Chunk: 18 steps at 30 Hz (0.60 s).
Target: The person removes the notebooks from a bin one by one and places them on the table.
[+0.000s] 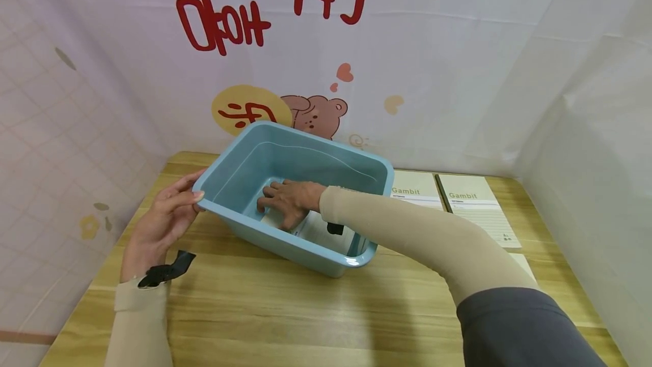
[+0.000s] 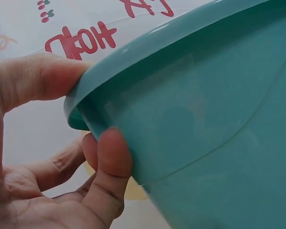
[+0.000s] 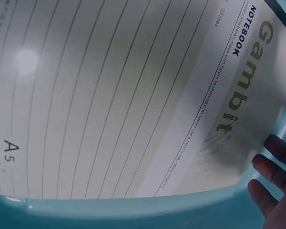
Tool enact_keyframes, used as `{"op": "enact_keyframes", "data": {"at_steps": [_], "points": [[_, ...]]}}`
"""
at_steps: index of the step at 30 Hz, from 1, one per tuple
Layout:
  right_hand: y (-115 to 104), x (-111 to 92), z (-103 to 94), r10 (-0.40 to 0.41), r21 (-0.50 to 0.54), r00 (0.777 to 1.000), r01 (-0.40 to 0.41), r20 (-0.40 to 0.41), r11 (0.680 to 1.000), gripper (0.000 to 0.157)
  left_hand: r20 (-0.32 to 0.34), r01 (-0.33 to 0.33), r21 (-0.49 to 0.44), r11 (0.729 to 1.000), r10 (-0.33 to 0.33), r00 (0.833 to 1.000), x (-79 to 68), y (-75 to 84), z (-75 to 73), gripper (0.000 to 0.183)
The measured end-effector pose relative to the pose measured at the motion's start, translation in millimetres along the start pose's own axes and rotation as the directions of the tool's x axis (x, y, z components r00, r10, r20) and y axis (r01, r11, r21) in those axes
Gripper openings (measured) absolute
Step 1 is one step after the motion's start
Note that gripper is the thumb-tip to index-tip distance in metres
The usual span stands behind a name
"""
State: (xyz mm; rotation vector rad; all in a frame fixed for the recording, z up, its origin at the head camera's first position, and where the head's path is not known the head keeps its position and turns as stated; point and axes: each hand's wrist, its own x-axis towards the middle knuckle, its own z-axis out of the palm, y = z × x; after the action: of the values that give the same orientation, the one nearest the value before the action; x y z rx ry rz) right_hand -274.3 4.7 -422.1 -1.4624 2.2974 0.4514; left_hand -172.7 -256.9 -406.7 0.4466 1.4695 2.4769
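A light blue plastic basin (image 1: 272,238) is on the wooden table, its left end toward my left hand (image 1: 165,214). That hand pinches the rim at the near left corner, thumb on top and fingers beneath, as the left wrist view shows closely. Inside the basin lies a Gambit notebook (image 3: 109,105) with a lined cover. My right hand (image 1: 291,200) reaches down into the basin, palm down, with fingers spread near the notebook's upper end. In the right wrist view the fingertips (image 3: 267,169) are by the cover's edge; whether they touch it I cannot tell.
Two more Gambit notebooks (image 1: 415,180) (image 1: 479,217) lie side by side at the table's back right. Another pale corner (image 1: 524,265) shows past my right forearm. A printed cloth (image 1: 448,72) hangs behind the table (image 1: 244,316) and along its sides.
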Motion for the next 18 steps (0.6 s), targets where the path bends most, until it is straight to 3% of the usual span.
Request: {"op": "enact_keyframes", "data": {"at_steps": [12, 18], "points": [[1.6, -1.8, -0.6, -0.004, -0.043, 1.000, 0.003, -0.010, 0.999, 0.058, 0.001, -0.004, 0.004, 1.000, 0.004, 1.000, 0.4, -3.1, -1.1, 0.042], [1.9, -2.4, 0.1, -0.019, -0.008, 0.999, 0.018, -0.035, 1.000, 0.059, -0.005, -0.001, 0.013, 1.000, 0.001, 1.000, 0.3, -2.6, 1.2, 0.041]]}}
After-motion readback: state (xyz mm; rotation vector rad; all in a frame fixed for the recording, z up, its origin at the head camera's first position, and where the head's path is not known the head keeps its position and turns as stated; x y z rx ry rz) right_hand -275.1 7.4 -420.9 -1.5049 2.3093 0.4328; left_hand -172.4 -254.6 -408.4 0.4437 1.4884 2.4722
